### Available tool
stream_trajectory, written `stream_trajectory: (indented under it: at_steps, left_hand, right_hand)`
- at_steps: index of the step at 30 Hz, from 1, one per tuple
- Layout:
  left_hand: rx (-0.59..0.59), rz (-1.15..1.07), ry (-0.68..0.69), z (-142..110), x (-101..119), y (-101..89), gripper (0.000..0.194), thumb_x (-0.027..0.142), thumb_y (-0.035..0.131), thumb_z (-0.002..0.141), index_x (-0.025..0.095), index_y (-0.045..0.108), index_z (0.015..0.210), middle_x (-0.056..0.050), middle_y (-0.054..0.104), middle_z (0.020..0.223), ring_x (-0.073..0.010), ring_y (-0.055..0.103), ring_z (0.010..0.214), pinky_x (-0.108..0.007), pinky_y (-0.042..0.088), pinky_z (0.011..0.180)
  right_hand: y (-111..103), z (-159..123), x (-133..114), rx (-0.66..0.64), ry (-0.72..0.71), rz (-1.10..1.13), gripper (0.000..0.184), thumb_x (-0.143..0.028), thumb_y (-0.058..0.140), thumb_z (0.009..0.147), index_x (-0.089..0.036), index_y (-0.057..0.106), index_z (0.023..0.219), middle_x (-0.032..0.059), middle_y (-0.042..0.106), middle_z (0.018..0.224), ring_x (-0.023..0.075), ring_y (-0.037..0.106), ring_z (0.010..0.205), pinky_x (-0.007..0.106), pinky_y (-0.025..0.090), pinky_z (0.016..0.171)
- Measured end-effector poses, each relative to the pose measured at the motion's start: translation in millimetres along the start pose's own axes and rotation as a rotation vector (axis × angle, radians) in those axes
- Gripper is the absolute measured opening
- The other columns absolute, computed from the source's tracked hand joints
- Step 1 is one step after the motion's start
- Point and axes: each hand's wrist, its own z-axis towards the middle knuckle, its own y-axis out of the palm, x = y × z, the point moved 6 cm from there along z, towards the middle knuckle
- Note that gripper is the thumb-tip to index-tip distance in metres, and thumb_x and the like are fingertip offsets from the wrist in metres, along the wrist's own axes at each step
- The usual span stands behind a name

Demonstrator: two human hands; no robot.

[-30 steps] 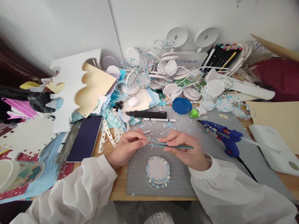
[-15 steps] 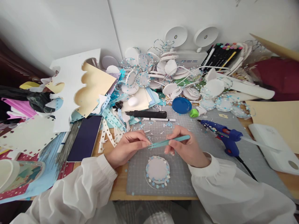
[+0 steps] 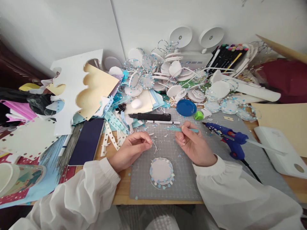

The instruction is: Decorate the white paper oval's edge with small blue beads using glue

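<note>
My right hand [image 3: 194, 143] is closed around teal tweezers [image 3: 177, 129]. Their tips point left, by the small blue paper pieces [image 3: 171, 127] scattered on the grey cutting mat [image 3: 187, 185]. My left hand [image 3: 131, 148] is pinched shut above the mat's left edge. A thin pale wire [image 3: 154, 146] pokes out from between its fingertips, and its far end is too fine to follow. In front of both hands lies a round white disc [image 3: 161, 171], ringed by a wire with small blue and white stars.
A blue glue gun [image 3: 230, 137] lies to the right, beside a white box [image 3: 280, 153]. Behind the hands are a black pen-shaped cutter [image 3: 153, 117], a blue lid [image 3: 186, 108] and piled white discs [image 3: 175, 68]. On the left are a phone [image 3: 87, 142] and a cup [image 3: 21, 179].
The tweezers have left the left fingertips and swung back toward the blue pieces, with my right hand. My left hand has stayed in place, keeping its pinch.
</note>
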Motion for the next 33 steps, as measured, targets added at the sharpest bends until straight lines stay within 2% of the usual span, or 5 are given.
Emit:
stream_trajectory:
  at_steps: [13, 20, 26, 30, 33]
  left_hand:
    - [-0.030, -0.150, -0.014, -0.1, -1.1, 2.4, 0.014, 0.029, 0.076, 0.076, 0.016, 0.071, 0.074, 0.001, 0.049, 0.066, -0.0093, 0.042, 0.064, -0.024, 0.034, 0.065]
    - [-0.066, -0.184, -0.043, 3.0, 2.0, 7.3, 0.028, 0.028, 0.060, 0.088, 0.013, 0.058, 0.064, 0.000, 0.043, 0.063, -0.0117, 0.039, 0.061, -0.026, 0.032, 0.063]
    - [-0.115, -0.162, -0.018, 3.0, 3.0, 9.8, 0.038, 0.027, 0.054, 0.091, 0.014, 0.051, 0.055, 0.000, 0.041, 0.059, -0.0122, 0.036, 0.060, -0.028, 0.030, 0.063]
    - [-0.088, -0.142, -0.031, 1.1, -0.5, 6.4, 0.027, 0.029, 0.061, 0.087, 0.013, 0.062, 0.065, -0.001, 0.047, 0.065, -0.0116, 0.040, 0.063, -0.026, 0.031, 0.064]
    - [-0.062, -0.156, -0.035, 0.3, -1.9, 3.6, 0.010, 0.025, 0.069, 0.081, 0.015, 0.069, 0.081, 0.001, 0.047, 0.068, -0.0096, 0.041, 0.064, -0.025, 0.032, 0.065]
  right_hand:
    - [-7.3, 1.8, 2.2, 0.103, -0.018, -0.133, 0.022, -0.032, 0.079, 0.070, -0.021, 0.060, 0.073, -0.0041, 0.057, 0.058, 0.0067, 0.048, 0.056, 0.017, 0.038, 0.050]
    - [0.3, -2.7, -2.2, 0.047, -0.147, -0.629, 0.017, -0.035, 0.074, 0.075, -0.021, 0.065, 0.080, -0.0005, 0.063, 0.070, 0.0106, 0.058, 0.063, 0.022, 0.046, 0.057]
    - [8.6, -5.9, -3.9, -0.029, -0.331, -0.853, 0.012, -0.032, 0.071, 0.077, -0.022, 0.065, 0.079, 0.0036, 0.068, 0.083, 0.0178, 0.065, 0.082, 0.030, 0.052, 0.072]
    - [8.8, -6.7, 0.7, -0.071, -0.371, -0.976, 0.013, -0.033, 0.070, 0.079, -0.022, 0.065, 0.079, 0.0040, 0.070, 0.082, 0.0197, 0.066, 0.081, 0.032, 0.052, 0.072]
    - [3.9, -6.0, 0.0, -0.015, -0.382, -1.018, 0.013, -0.035, 0.068, 0.079, -0.022, 0.065, 0.078, 0.0034, 0.070, 0.080, 0.0199, 0.065, 0.079, 0.033, 0.051, 0.071]
